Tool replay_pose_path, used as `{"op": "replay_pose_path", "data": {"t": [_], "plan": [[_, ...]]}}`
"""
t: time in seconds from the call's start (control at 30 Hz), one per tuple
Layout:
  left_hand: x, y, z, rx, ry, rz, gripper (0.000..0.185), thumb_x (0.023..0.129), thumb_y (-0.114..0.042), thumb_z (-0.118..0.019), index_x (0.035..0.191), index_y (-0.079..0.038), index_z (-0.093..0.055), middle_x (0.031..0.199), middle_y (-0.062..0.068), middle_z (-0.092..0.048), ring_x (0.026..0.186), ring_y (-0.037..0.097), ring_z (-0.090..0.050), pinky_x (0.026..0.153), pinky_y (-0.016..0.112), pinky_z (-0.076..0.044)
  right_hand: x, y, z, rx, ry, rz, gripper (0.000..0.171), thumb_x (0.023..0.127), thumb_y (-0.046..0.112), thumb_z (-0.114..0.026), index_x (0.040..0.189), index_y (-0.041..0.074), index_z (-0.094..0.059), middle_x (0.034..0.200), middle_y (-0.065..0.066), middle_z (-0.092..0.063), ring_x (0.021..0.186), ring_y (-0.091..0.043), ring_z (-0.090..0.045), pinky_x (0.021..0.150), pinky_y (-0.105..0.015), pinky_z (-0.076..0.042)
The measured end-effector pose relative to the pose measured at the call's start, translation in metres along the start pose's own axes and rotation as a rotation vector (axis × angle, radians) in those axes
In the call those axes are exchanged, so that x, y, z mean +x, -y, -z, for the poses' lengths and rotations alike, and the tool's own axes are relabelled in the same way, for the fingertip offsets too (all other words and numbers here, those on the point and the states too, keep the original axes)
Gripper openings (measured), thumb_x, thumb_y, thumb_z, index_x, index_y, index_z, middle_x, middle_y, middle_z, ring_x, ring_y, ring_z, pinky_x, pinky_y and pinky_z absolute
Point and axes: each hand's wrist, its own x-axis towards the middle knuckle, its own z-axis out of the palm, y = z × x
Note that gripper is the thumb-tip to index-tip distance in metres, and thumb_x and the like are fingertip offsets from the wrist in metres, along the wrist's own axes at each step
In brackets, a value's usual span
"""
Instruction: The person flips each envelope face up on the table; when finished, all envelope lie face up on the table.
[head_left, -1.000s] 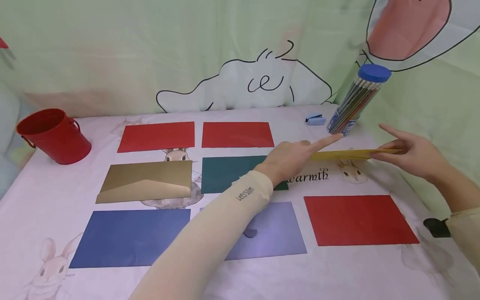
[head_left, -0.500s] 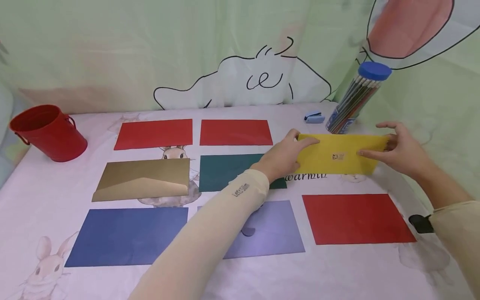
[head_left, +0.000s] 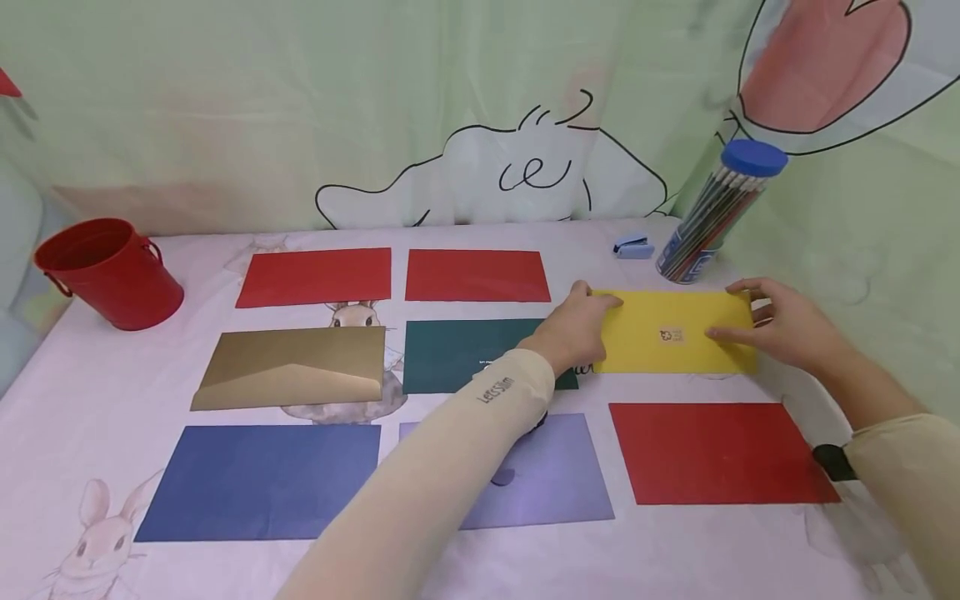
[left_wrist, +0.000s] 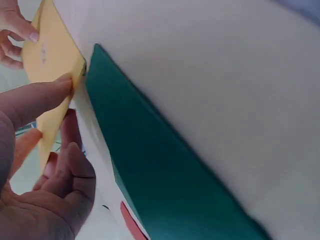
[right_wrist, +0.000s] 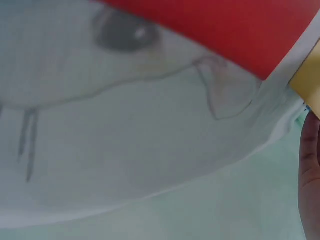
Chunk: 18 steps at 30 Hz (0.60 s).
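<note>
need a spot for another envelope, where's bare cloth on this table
Bare cloth lies right of the red bucket, above the gold envelope, and along the near edge below the blue envelope. The middle grid is crowded.

Yellow envelope [head_left: 675, 333], lying flat (small logo up), beside the green envelope [head_left: 457, 354]

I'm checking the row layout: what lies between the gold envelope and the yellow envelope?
The dark green envelope lies between the gold envelope and the yellow envelope, its right end under the left hand; the head view shows this.
</note>
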Motion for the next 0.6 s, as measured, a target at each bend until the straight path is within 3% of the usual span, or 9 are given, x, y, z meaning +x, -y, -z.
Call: {"op": "replay_pose_path", "data": {"t": [0.17, 0.43, 0.53, 0.6], "plan": [[0.0, -0.003, 0.001, 0.018, -0.009, 0.029, 0.068, 0.087, -0.014, -0.078, 0.148, -0.029, -0.053, 0.13, 0.001, -0.041, 0.098, 0.009, -0.05, 0.064, 0.016, -0.048, 0.005, 0.002, 0.0, -0.032, 0.007, 0.012, 0.095, 0.083, 0.054, -0.078, 0.146, -0.004, -0.037, 0.137, -0.034, -0.037, 0.117, -0.055, -0.042, 0.09, -0.063, -0.048], [0.0, -0.007, -0.005, 0.059, 0.017, 0.077, 0.066, 0.086, -0.019, -0.079, 0.147, -0.029, -0.053, 0.127, -0.001, -0.044, 0.094, 0.008, -0.051, 0.065, 0.017, -0.048, 0.003, -0.004, -0.007, -0.045, 0.052, -0.079, 0.081, 0.083, 0.054, -0.078, 0.131, -0.005, -0.054, 0.137, -0.037, -0.034, 0.119, -0.056, -0.038, 0.089, -0.062, -0.049], [0.0, -0.007, -0.007, 0.144, 0.018, 0.069, 0.065, 0.084, -0.027, -0.081, 0.144, -0.028, -0.055, 0.121, -0.001, -0.048, 0.099, 0.011, -0.048, 0.077, 0.021, -0.046, 0.001, -0.007, -0.012, -0.04, 0.087, -0.101, 0.081, 0.082, 0.055, -0.078, 0.133, -0.004, -0.054, 0.137, -0.037, -0.034, 0.12, -0.056, -0.036, 0.088, -0.059, -0.051], [-0.001, -0.007, -0.007, 0.226, -0.006, 0.068, 0.068, 0.081, -0.036, -0.083, 0.143, -0.029, -0.056, 0.121, -0.001, -0.05, 0.105, 0.013, -0.046, 0.088, 0.027, -0.042, 0.001, -0.008, -0.012, -0.07, 0.107, -0.101, 0.083, 0.083, 0.056, -0.077, 0.134, -0.006, -0.056, 0.139, -0.038, -0.033, 0.123, -0.058, -0.031, 0.093, -0.064, -0.046]]}}
